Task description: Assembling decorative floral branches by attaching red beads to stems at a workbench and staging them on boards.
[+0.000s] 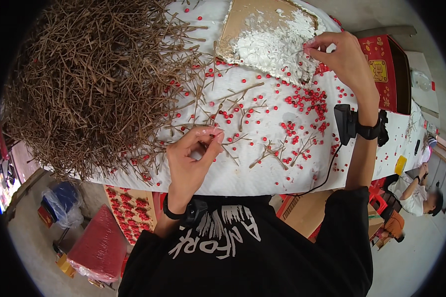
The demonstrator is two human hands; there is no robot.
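Note:
My left hand (195, 154) is closed in a pinch above the near side of the table, with thumb and index fingertip together. What lies between these fingertips is too small to make out. Further right and farther away, my right hand (346, 58) pinches a thin stick (296, 52) over the white paste (267, 48). The paste is spread thickly on a brown cardboard sheet (238, 22). Small red beads (307, 105) lie scattered between and around my hands. Bare brown twigs (275, 157) lie among them, close to my left hand.
A large heap of brown branches (94, 84) covers the table's left side. At right stands an open red box (381, 74). White sheeting (243, 178) covers the table. Below are a board with red bead clusters (131, 210) and a red wrapped bundle (98, 245). Other people (414, 195) sit far right.

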